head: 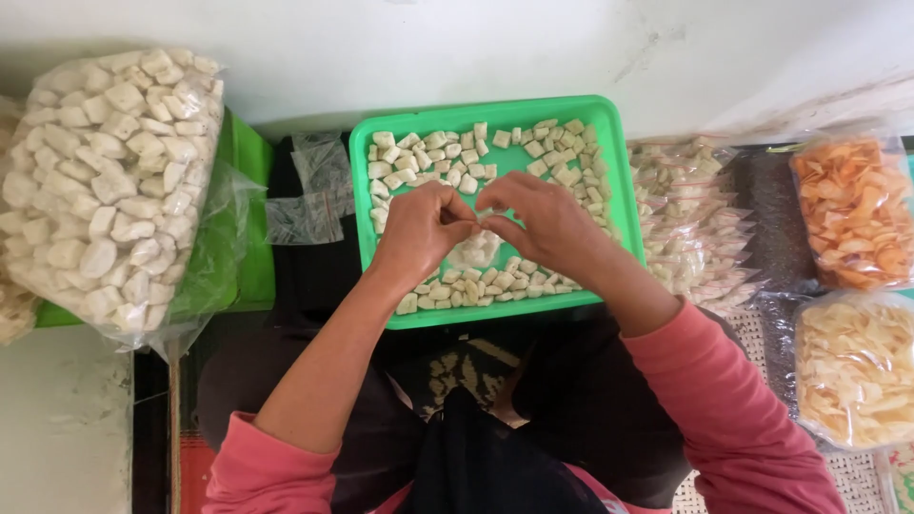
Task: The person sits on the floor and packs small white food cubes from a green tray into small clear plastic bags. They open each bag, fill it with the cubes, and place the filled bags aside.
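Hands meet over green plastic tray (609, 181), your left hand (419, 228) and right hand (547, 221) fingertips pinched together on small clear packet (476, 249) of pale chunks, held above tray middle. Loose cream blocky pieces (447, 152) scattered around. Big lumpy clear bag (105, 181) left; crinkly orange chips bag (857, 209) far right.

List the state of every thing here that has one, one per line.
Green tray: partly filled with white pieces.
Small clear bag: part-filled, held at its top by both hands.
Left hand: pinching the bag's top.
Right hand: pinching the bag's top.
Big clear bag: full.
Empty small bags: flat, piled.
Packed small bags: filled, stacked.
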